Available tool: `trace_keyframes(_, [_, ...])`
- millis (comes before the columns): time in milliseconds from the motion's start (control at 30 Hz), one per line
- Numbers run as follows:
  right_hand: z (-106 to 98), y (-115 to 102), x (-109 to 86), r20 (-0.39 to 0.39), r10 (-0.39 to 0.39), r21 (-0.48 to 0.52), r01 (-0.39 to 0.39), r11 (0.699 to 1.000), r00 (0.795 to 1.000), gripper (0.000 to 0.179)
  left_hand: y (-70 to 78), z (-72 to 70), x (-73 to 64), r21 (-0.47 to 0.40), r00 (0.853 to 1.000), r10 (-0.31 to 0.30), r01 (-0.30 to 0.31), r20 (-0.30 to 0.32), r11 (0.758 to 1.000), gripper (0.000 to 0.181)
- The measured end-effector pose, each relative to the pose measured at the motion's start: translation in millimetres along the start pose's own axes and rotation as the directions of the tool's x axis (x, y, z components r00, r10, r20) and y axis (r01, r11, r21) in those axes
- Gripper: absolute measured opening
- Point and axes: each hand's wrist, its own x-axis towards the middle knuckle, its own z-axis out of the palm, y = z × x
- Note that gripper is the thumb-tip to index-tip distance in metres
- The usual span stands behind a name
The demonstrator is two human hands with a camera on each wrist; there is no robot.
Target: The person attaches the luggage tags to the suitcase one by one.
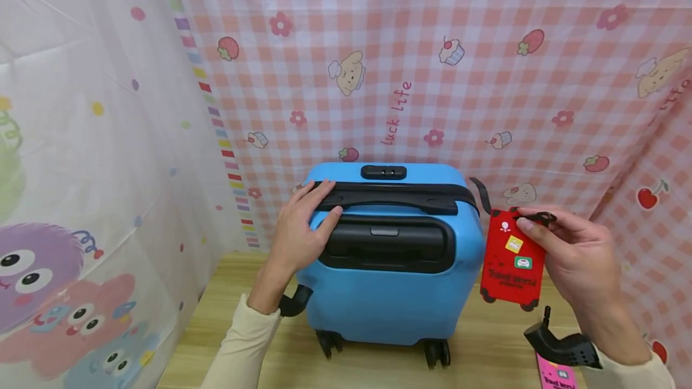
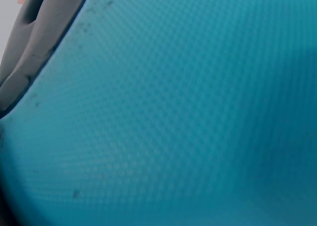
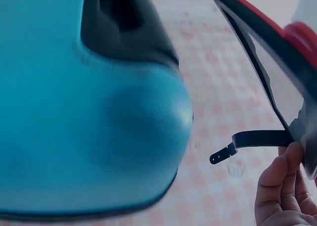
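A light-blue suitcase (image 1: 389, 305) stands upright on its wheels in the middle of the head view. Its black carry handle (image 1: 394, 197) runs across the upper part. My left hand (image 1: 300, 233) rests on the suitcase's upper left corner, fingers stretched over the handle's left end and thumb on the blue shell. Right of the suitcase, my right hand (image 1: 584, 260) pinches a red luggage tag (image 1: 508, 266) by its top corner. The tag hangs apart from the suitcase, printed side up. Its loose black strap (image 3: 262, 138) sticks out toward the suitcase in the right wrist view.
A pink luggage tag (image 1: 557, 374) lies on the wood-patterned surface (image 1: 254, 305) at lower right, partly hidden by the wrist mount (image 1: 562, 344). A pink checked curtain (image 1: 411, 59) hangs close behind the suitcase. White printed cloth (image 1: 81, 137) closes off the left side.
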Motion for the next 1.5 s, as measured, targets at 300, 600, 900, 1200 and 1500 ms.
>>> trace_keyframes(300, [26,1,0.5,0.115,-0.010,0.034,0.006,0.999,0.993,0.028,1.2,-0.3,-0.8,0.004,1.000,0.005,-0.005,-0.003,1.000,0.051])
trace_keyframes(600, [46,5,-1.2,0.195,0.064,-0.043,-0.056,0.997,0.979,0.023,1.7,-0.7,-1.0,0.004,1.000,-0.002,0.002,0.003,1.000,0.050])
trace_keyframes(900, [59,9,-3.6,0.267,0.083,-0.064,-0.069,0.996,0.960,0.026,1.1,-0.2,-1.2,0.014,1.000,-0.008,0.007,0.012,1.000,0.051])
trace_keyframes(1200, [71,14,-2.3,0.305,0.125,-0.077,-0.106,0.991,0.944,0.025,1.7,-0.6,-1.6,0.009,1.000,-0.008,0.008,0.014,1.000,0.051])
trace_keyframes(1500, [84,17,1.1,0.313,0.171,-0.139,-0.133,0.981,0.934,0.021,1.6,0.0,-1.4,0.015,1.000,0.000,0.000,0.009,1.000,0.052])
